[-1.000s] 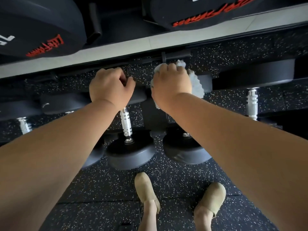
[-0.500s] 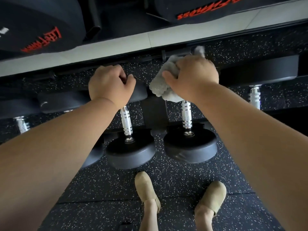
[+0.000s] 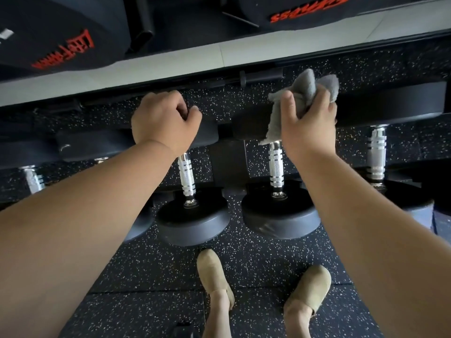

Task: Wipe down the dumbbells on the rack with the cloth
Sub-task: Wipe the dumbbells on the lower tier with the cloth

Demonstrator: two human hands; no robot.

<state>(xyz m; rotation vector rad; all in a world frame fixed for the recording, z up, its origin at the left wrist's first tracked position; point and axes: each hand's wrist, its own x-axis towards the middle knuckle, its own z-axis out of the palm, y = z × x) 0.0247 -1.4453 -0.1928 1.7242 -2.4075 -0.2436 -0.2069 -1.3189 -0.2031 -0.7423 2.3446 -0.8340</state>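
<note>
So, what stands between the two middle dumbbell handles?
The black rack post, seen in the head view; speckled floor shows on each side of it.

The right hand [image 3: 308, 123] has carried the cloth [image 3: 305, 91] rightward along the dumbbell [image 3: 277, 181], baring its handle.

cloth [image 3: 310, 86]: grey fabric, soft and fuzzy, with a matt nap, crumpled into folds.
dumbbell handles [image 3: 275, 164]: bright metal, glossy, with rough knurled bands between smooth polished rings.
dumbbell heads [image 3: 280, 217]: black, rubber-like, smooth and matt, with a faint sheen on the near rims.
floor [image 3: 256, 259]: black rubber-like tiles, grainy, flecked white, matt.
shoes [image 3: 211, 267]: tan, suede-like, matt.
weight plates [image 3: 61, 28]: black, matt, with red lettering.
</note>
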